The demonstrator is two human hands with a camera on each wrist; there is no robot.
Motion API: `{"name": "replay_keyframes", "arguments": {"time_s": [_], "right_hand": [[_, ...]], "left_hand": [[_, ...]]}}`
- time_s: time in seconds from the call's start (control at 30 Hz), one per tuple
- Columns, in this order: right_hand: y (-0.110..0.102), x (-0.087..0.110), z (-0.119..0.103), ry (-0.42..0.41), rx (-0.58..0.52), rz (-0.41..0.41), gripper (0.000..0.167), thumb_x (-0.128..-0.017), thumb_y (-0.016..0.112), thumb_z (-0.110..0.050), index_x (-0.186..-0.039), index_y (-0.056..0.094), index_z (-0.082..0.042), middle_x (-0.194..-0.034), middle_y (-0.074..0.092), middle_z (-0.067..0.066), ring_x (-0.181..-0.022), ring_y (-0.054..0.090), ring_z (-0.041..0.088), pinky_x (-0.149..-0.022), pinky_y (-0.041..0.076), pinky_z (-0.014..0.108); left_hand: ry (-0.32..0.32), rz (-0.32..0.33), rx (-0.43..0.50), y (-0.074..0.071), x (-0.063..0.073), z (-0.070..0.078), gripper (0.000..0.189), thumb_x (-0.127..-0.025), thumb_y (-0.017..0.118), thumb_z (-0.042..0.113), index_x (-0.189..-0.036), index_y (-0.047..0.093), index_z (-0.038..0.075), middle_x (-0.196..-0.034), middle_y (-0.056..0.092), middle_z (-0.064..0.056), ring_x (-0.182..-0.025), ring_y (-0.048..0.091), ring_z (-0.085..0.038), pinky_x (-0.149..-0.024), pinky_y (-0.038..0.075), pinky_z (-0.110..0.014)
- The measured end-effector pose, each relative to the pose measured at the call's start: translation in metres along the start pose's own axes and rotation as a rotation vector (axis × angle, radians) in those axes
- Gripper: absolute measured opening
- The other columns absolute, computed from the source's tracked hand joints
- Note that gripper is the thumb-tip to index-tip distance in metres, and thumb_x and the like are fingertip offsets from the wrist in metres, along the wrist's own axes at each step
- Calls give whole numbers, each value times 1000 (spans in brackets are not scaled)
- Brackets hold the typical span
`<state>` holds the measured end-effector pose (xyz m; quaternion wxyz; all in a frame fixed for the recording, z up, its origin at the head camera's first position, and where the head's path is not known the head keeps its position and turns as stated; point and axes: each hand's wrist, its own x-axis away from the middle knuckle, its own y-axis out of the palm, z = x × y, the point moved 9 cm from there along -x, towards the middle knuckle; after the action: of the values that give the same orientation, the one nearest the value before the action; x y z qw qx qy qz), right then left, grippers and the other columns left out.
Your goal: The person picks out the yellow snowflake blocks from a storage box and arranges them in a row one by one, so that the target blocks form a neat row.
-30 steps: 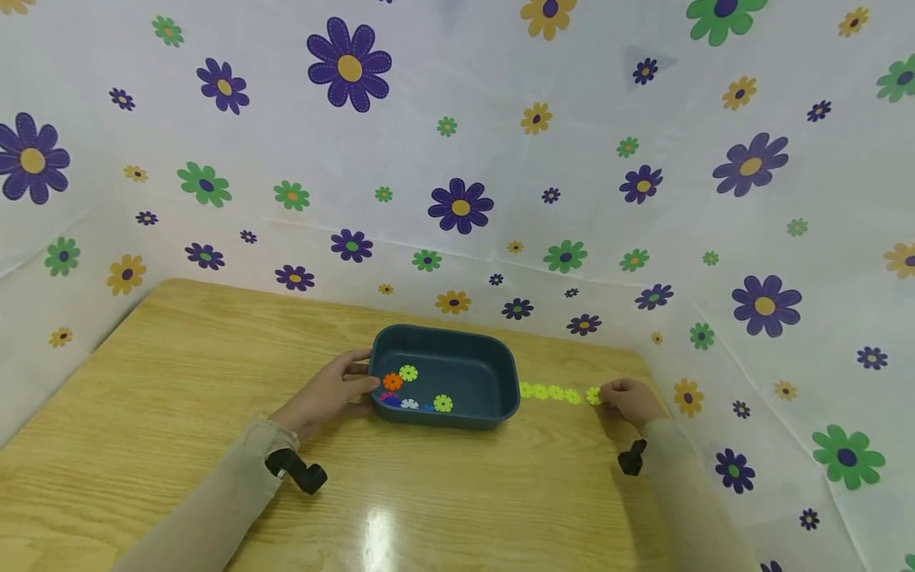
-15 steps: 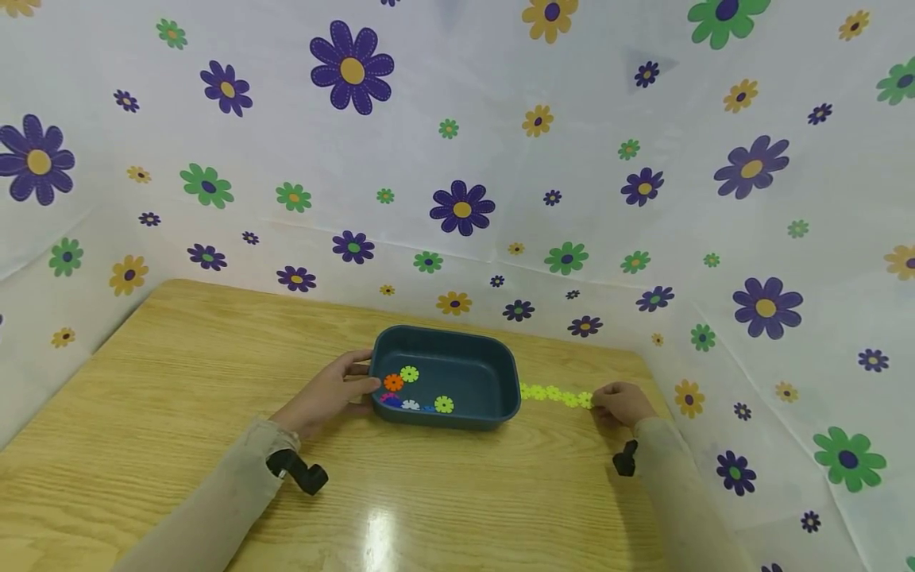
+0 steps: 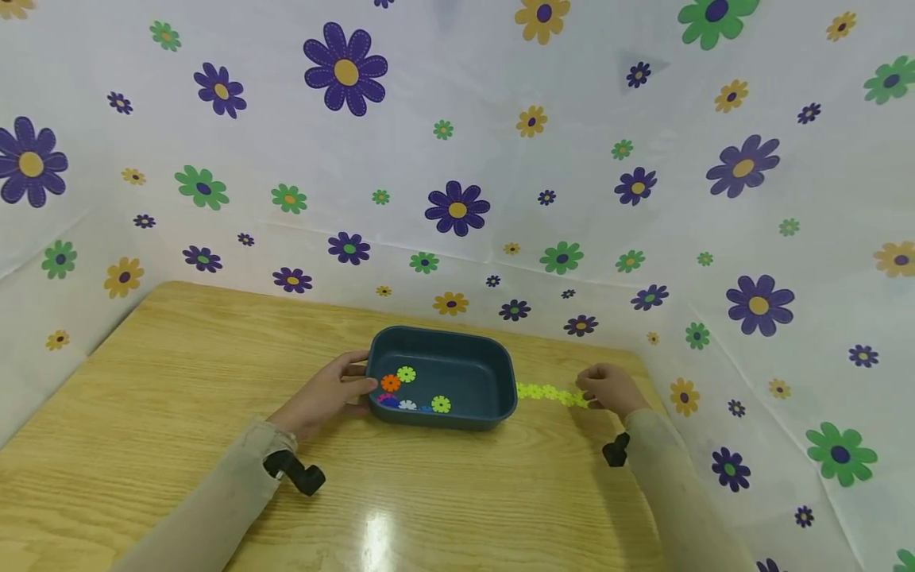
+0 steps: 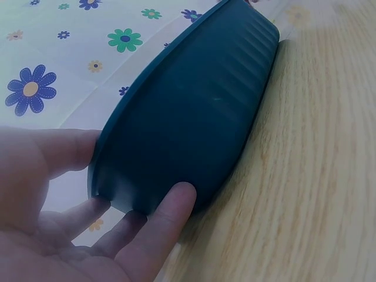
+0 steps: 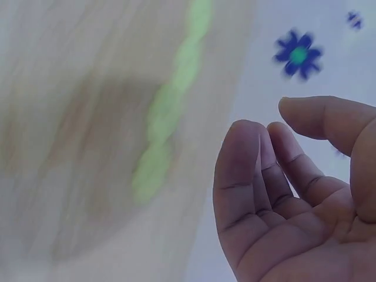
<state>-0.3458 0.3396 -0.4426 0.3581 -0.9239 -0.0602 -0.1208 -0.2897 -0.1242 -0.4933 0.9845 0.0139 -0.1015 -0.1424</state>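
Note:
A dark teal plastic tub stands on the wooden table. My left hand holds its left end; in the left wrist view fingertips press against the outer wall and rim. Inside lie small flower-shaped plastic discs: orange, white, yellow-green, plus pink and blue ones partly hidden by the wall. A row of yellow-green discs runs rightward from the tub along the table. Above its right end, my right hand hovers with loosely bent fingers, thumb apart, holding nothing.
The wooden table meets a white flower-printed sheet at the back and sides. A black wrist mount sits on the left sleeve and another mount on the right.
My right hand brought a yellow-green disc leftward to the end of the row, let it go and rose slightly. My left hand and the tub stayed in place.

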Motion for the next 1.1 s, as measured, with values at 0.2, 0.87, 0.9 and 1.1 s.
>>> {"name": "replay_keyframes", "arguments": {"time_s": [0.2, 0.87, 0.9, 1.1], "right_hand": [[23, 2, -50, -81, -45, -26, 36, -105, 61, -21, -130, 58, 5, -127, 62, 28, -112, 65, 40, -90, 62, 40], [163, 2, -140, -269, 41, -244, 18, -98, 71, -12, -113, 69, -2, -103, 70, 9, -90, 69, 21, -77, 63, 35], [169, 1, -140, -273, 62, -249, 17, -97, 71, -11, -112, 70, -2, -101, 70, 8, -88, 68, 20, -77, 62, 34], [191, -6, -138, -268, 199, -257, 18, -91, 79, -14, -107, 72, -7, -95, 67, 2, -84, 60, 16, -78, 54, 33]], "left_hand": [[-2, -2, -4, 1, 1, 1, 68, -104, 64, 17, -162, 30, 12, -153, 39, -26, -125, 58, -37, -97, 59, -48], [-3, 8, -3, -3, 2, 1, 66, -104, 64, 17, -161, 31, 12, -151, 40, -26, -122, 60, -37, -96, 59, -49], [-3, 9, -3, -3, 2, 1, 66, -104, 64, 17, -161, 31, 12, -151, 40, -26, -123, 60, -37, -96, 59, -48], [-8, 2, -5, -2, 1, 1, 67, -104, 65, 17, -162, 31, 13, -152, 40, -26, -123, 60, -37, -95, 60, -47]]}}
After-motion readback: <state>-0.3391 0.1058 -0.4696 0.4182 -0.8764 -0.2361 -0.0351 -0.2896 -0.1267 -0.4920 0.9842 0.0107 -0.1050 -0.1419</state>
